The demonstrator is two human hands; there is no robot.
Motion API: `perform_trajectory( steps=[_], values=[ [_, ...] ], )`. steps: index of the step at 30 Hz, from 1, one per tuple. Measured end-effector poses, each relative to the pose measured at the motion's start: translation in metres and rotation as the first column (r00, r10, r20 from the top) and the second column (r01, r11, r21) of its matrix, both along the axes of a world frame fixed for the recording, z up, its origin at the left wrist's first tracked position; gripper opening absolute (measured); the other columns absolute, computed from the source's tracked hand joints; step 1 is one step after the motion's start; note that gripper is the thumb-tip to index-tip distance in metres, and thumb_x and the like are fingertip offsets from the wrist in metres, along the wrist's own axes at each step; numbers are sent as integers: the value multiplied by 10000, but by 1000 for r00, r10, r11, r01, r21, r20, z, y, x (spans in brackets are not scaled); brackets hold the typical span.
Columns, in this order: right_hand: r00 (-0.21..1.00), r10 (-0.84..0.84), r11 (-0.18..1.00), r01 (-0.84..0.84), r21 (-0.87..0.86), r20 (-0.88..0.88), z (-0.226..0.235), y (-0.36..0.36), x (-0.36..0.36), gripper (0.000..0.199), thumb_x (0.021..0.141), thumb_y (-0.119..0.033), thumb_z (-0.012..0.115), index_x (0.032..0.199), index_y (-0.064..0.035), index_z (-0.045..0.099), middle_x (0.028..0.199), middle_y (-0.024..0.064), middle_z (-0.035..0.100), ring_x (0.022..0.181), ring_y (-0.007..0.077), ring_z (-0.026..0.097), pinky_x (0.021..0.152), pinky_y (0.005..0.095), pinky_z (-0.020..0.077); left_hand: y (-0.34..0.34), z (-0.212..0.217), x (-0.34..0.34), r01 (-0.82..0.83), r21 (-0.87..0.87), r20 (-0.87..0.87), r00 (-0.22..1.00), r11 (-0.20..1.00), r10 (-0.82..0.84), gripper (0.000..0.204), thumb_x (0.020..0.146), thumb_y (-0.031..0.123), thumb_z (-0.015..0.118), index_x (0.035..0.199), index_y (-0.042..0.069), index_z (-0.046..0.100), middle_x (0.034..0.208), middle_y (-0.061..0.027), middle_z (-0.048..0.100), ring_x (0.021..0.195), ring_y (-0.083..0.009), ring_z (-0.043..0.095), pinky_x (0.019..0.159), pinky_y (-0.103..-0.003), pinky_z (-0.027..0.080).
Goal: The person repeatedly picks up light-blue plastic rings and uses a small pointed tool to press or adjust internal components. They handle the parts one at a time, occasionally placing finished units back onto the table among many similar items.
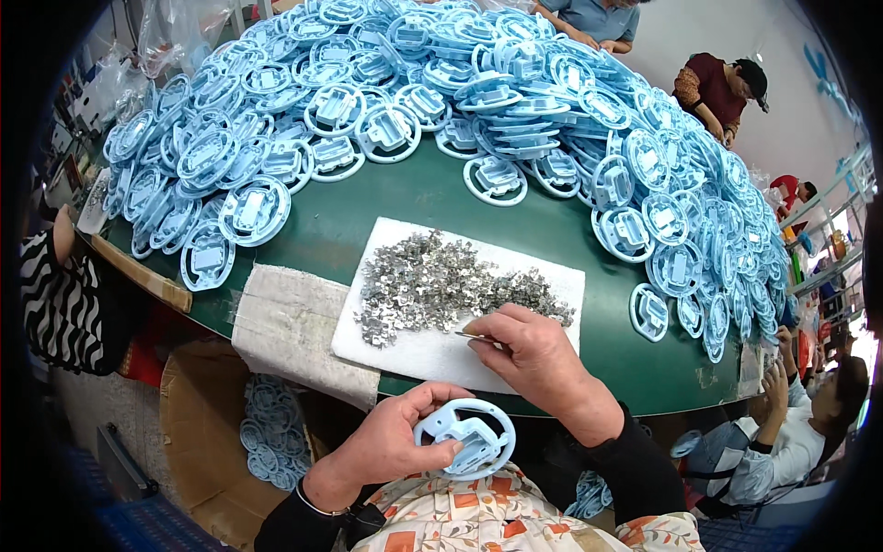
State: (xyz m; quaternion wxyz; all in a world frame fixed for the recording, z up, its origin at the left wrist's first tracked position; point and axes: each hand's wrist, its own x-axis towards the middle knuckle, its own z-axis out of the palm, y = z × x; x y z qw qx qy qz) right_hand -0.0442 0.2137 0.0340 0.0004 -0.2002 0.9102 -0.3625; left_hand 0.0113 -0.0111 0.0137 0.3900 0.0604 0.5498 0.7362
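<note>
My left hand (402, 440) is closed round a light-blue toy steering wheel (501, 442), held over my lap just off the table's near edge. Its thumb lies on the wheel's hub. My right hand (538, 354) pinches a thin metal tool (483, 340) that looks like tweezers; the fingers hide most of it. The tool's tip is at the near side of a heap of small metal clips (432, 281). Those clips lie on a white foam sheet (552, 345) in front of me.
A large pile of light-blue wheels (515, 83) covers the far part of the green table (331, 207). A worn cloth-like pad (285, 317) lies left of the foam. Below stands a cardboard box (198, 432) with more wheels. Other people (722, 92) sit around the table.
</note>
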Motion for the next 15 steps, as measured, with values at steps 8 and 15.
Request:
perform_trajectory(
  steps=[8, 15],
  values=[
    [983, 70, 968, -26, 250, -169, -5, -35, -20, 135, 861, -121, 707, 987, -87, 671, 865, 86, 624, 770, 320, 680, 634, 428, 551, -16, -18, 0, -70, 78, -11, 997, 995, 71, 579, 829, 23, 624, 1386, -20, 471, 1224, -97, 617, 1115, -120, 610, 990, -306, 507],
    [990, 113, 949, -83, 305, -82, 5, -26, -18, 132, 857, -133, 712, 974, -88, 669, 864, 76, 638, 747, 315, 681, 636, 431, 552, -22, -20, 0, -78, 127, -32, 996, 989, 83, 541, 875, 88, 633, 1382, -17, 476, 1209, -102, 633, 1095, -129, 624, 977, -311, 514]
  ],
)
